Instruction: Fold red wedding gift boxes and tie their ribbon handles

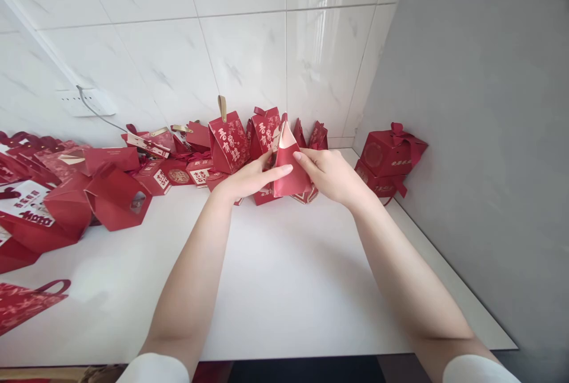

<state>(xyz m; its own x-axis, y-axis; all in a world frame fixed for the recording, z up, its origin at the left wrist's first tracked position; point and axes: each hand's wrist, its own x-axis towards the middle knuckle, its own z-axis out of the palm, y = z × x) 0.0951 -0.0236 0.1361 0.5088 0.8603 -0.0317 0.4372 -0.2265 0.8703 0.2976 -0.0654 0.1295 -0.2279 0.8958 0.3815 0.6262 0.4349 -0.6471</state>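
A red folded paper box (291, 176) with a pointed top is held upright between both hands, over the back of the white table. My left hand (251, 178) grips its left side, the thumb lying across the front and the other fingers partly hidden behind. On the right side, my right hand (331, 174) pinches the box with its thumb and fingers. Directly behind stand red gift boxes with white lettering, one (229, 143) with a gold loop and another (264, 131) partly covered by the held box.
Many red boxes (118, 196) crowd the white table's (267, 288) left side and back edge. Two stacked red boxes with ribbons (382, 155) stand at the right, by a grey panel (480, 134). A socket (86, 101) with a cable is on the tiled wall. A patterned red bag (26, 306) lies front left.
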